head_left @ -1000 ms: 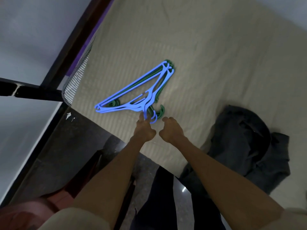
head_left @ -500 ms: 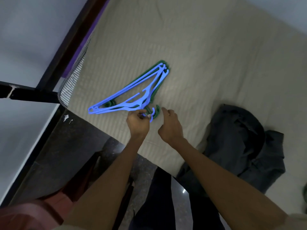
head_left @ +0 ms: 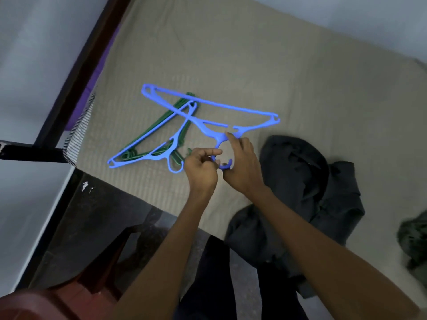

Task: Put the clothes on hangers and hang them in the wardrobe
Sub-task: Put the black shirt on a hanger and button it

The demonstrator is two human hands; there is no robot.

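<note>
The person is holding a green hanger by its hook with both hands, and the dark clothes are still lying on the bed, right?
Almost. The hanger held by both hands is blue, not green: the head view shows the left hand and right hand holding the blue hanger at its hook. The green hangers lie in the pile. The dark clothes do still lie on the bed.

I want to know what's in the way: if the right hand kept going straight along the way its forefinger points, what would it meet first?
Probably the bar of the blue hanger that the right hand grips, then bare bed sheet; depth is unclear.
</note>
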